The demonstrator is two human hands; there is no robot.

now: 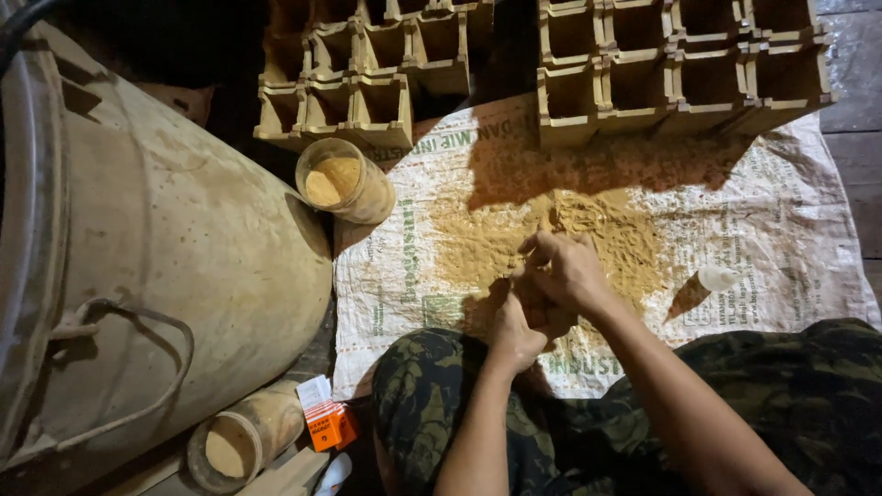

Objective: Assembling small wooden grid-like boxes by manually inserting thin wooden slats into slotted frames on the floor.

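At frame centre, my left hand (514, 335) and right hand (562, 274) pinch something small I cannot identify, over loose, crumbly sawdust (551, 234) on a woven sack (781, 248).

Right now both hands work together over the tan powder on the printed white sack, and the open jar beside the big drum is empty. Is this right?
Not quite: the head view shows the open jar holds tan powder. The rest stands: both hands meet over the powder on the sack, beside the drum.

My woven sack (781, 230) is spread on the plank floor (854, 83); yellow powder (514, 234) covers its middle, cardboard tube blocks (680, 73) line its far edge, a small white cap (717, 277) sits rightward
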